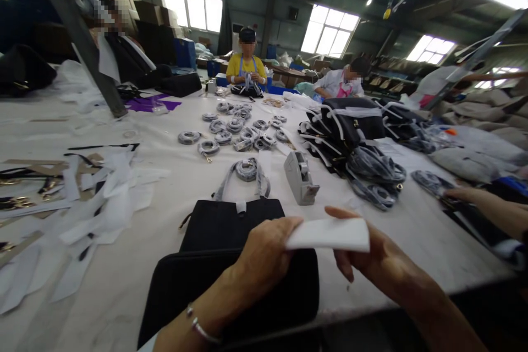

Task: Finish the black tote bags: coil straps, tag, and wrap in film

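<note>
Both my hands hold a white strip of foam or paper (330, 234) between them, above a black bag (231, 264) lying on the white table (173, 187). My left hand (264, 256) pinches the strip's left end. My right hand (363, 256) grips its right end from behind. A wrapped grey strap (246, 171) lies coiled just beyond the bag's top edge.
A grey tape dispenser (300, 177) stands past the strip. Several wrapped strap coils (235, 129) lie mid-table, white scraps (103, 198) at left, stacked black bags (350, 124) at right. Another person's hand (487, 203) reaches in at right; people work at the far end.
</note>
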A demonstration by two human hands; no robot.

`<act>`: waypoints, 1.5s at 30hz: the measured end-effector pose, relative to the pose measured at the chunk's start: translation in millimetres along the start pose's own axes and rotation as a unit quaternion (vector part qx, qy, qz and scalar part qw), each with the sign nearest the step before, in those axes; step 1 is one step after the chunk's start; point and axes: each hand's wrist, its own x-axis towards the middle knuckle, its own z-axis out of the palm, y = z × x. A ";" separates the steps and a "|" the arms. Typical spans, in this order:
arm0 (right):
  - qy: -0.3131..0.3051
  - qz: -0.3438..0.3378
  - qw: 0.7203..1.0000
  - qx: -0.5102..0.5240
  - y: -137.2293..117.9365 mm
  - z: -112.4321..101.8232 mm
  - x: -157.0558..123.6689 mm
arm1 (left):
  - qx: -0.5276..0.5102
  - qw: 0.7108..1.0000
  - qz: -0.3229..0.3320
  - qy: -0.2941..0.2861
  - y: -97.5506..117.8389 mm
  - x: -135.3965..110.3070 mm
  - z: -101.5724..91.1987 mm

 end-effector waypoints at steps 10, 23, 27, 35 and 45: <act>0.236 -0.006 0.969 -0.076 25.5 -9.7 10.4 | -0.109 0.987 -0.034 -0.114 6.5 44.0 -4.5; 0.377 -0.004 0.926 -0.031 89.0 -63.2 66.8 | 0.099 0.939 0.021 -0.328 -47.6 45.4 32.3; 0.348 0.006 0.937 -0.016 98.9 -57.4 74.6 | 0.163 0.939 0.072 -0.294 -59.4 52.0 43.1; 0.289 0.047 0.956 0.029 105.1 -39.8 75.3 | 0.216 0.945 0.166 -0.182 -61.9 43.1 58.8; 0.093 0.109 0.990 0.016 100.1 -11.2 95.5 | 0.224 0.946 0.218 -0.081 -55.2 31.8 53.6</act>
